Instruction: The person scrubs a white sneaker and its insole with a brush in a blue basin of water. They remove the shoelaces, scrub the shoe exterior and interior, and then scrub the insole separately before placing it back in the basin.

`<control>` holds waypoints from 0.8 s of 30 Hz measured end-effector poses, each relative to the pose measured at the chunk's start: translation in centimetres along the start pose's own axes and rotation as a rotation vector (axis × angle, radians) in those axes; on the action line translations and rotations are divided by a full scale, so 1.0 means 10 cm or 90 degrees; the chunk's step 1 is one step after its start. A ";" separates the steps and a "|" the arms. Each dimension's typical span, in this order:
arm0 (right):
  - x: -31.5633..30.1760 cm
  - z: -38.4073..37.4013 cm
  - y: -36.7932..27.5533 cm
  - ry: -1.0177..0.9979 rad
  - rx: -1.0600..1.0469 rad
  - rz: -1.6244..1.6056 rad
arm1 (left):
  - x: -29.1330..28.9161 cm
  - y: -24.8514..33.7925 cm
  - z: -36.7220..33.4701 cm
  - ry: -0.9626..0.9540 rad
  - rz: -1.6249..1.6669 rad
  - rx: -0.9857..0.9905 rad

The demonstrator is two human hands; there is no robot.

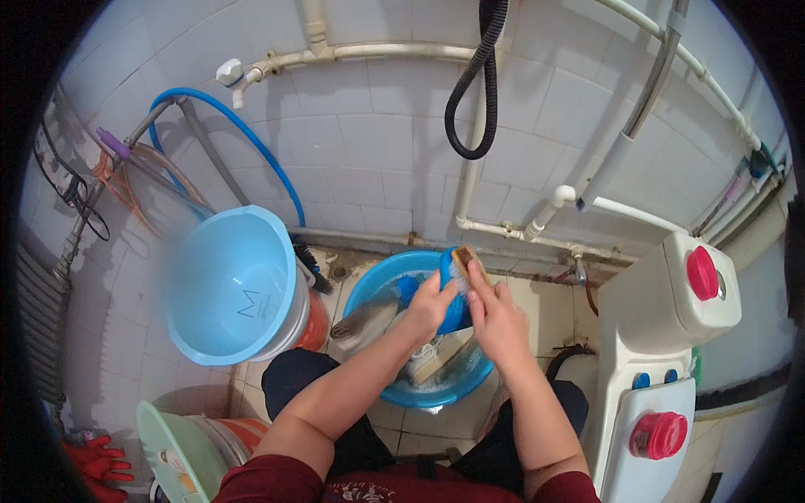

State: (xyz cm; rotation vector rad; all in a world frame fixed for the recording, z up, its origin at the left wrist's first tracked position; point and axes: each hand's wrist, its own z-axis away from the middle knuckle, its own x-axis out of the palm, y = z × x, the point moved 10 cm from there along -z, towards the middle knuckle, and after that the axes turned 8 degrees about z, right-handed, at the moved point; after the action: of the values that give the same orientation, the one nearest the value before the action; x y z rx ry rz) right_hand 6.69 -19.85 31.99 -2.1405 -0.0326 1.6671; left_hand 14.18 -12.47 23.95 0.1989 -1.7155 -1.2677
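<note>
Over a blue basin (362,289) of soapy water, my left hand (429,312) grips a bright blue item (454,315), perhaps a shoe, partly hidden by my fingers. My right hand (500,323) is closed around a wooden scrub brush (467,261), whose pale bristles press against the blue item. Lying in the basin is a grey-and-white shoe (362,325), tilted with its dark opening to the left. A second, whitish shoe (442,355) with laces rests in the suds below my hands.
A larger light-blue basin (226,285) sits on a bucket at left, with a dark-bristled brush (312,267) behind it. Nearer stands a pale green basin (168,453). White appliances with red caps (659,435) crowd the right side. Pipes (377,52) and a black hose (478,101) line the tiled wall.
</note>
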 end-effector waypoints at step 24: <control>0.32 -0.11 0.20 0.005 -0.017 -0.341 | -0.19 -0.06 0.00 0.061 0.298 -0.143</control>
State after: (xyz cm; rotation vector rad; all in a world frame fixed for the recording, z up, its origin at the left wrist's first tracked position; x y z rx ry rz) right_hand 8.13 -21.16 28.52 -1.9276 -0.5761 1.3431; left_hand 14.95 -11.58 22.31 -0.2581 -1.4160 -1.0666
